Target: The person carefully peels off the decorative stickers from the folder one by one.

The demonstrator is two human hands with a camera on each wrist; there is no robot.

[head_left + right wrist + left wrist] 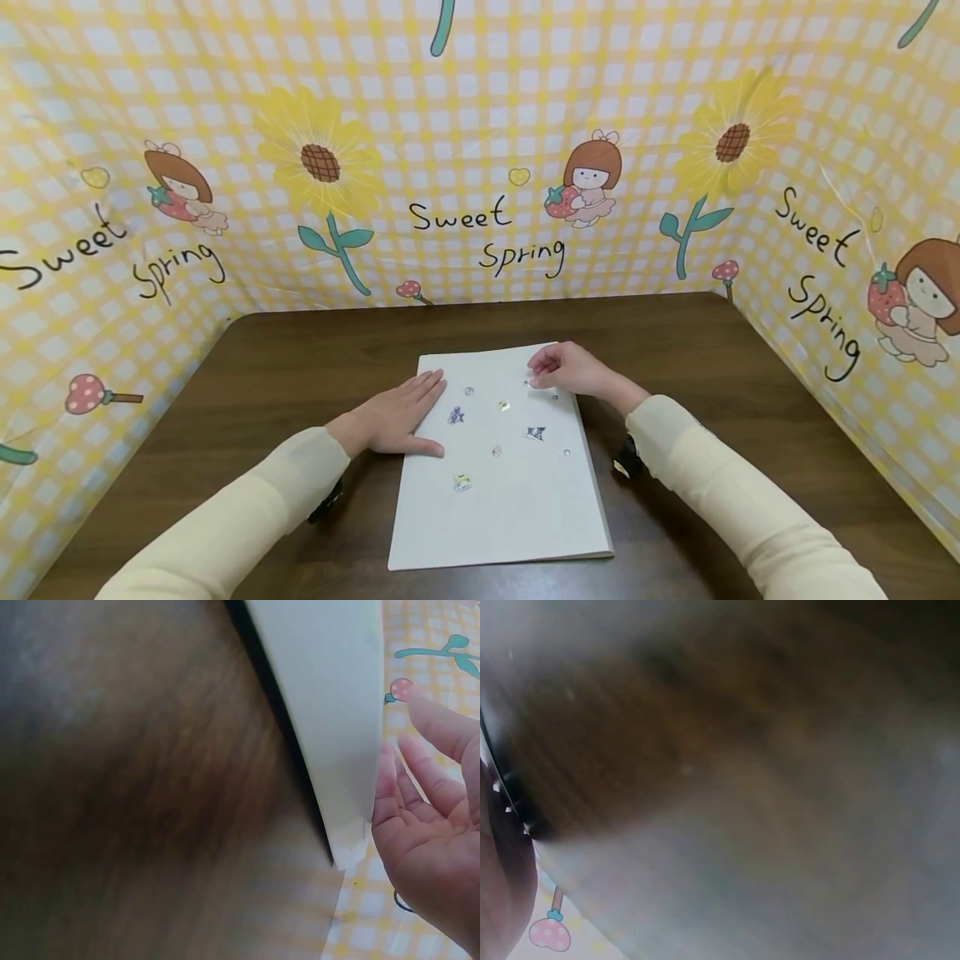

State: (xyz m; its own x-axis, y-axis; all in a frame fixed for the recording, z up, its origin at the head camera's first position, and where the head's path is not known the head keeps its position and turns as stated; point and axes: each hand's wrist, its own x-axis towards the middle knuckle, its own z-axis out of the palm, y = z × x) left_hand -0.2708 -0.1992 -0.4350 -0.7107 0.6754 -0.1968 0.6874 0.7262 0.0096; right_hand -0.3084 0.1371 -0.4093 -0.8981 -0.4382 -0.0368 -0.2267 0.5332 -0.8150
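A white pad [517, 521] lies on the table, with several small stickers scattered on its surface. My left hand [397, 412] rests flat on the pad's left edge, fingers straight and thumb apart. Near the pad's top right corner, my right hand [566, 368] has loosely bent fingers; its thumb tip is beside a tiny sticker [527, 383]. In the right wrist view, thumb and fingers stand apart with nothing visible between them. Around the hands are a purple sticker [456, 415], a dark sticker [536, 433] and a yellow-green sticker [462, 482]. The left wrist view is mostly blurred.
The dark brown wooden table [300, 358] reaches back to a yellow checked cloth [450, 125] printed with flowers and cartoon figures. The cloth also hangs along both sides. Dark bands show under both pale sleeves [247, 500].
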